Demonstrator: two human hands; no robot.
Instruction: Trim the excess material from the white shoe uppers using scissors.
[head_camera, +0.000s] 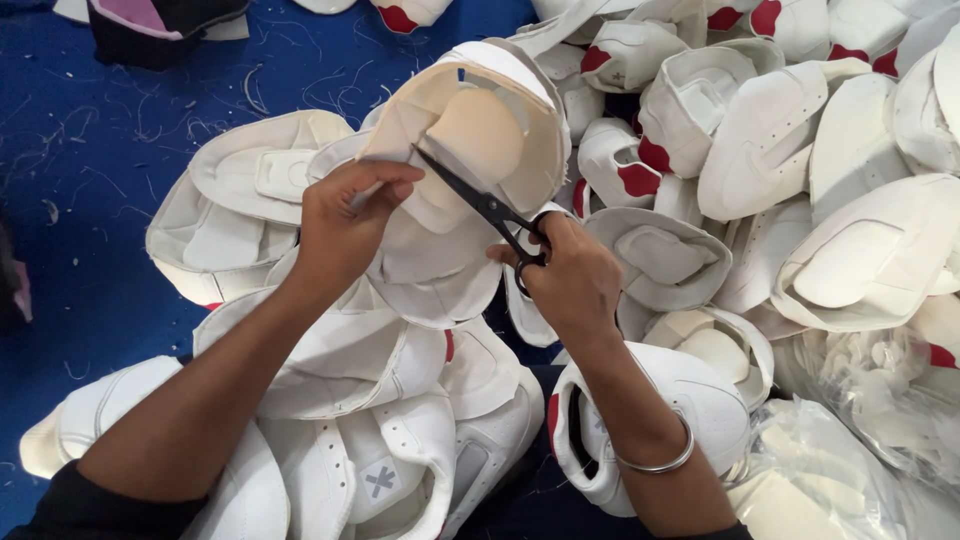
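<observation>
Your left hand (345, 225) is clenched on a white shoe upper (470, 150), pinching its near edge between thumb and fingers and holding it up so its cream-coloured inside faces you. The shoe upper sits at the centre of your view, above the heap of similar pieces in your lap.

Your right hand (570, 275) is grasping a pair of black scissors (480, 205), with fingers through the handles. The blades are only slightly parted, and their tips point up and to the left, reaching into the inside of the shoe upper just beside your left thumb. A thin silver bangle (655, 462) circles your right wrist.

Around your hands lies a large pile of white shoe uppers (800, 150), many of them with a red patch (638, 180) at the heel. More of them are stacked under your left forearm, some with rows of small punched holes. To the lower right, clear plastic bags (860, 420) hold further pieces. At the left, the blue surface (90, 150) is strewn with short white thread ends.
</observation>
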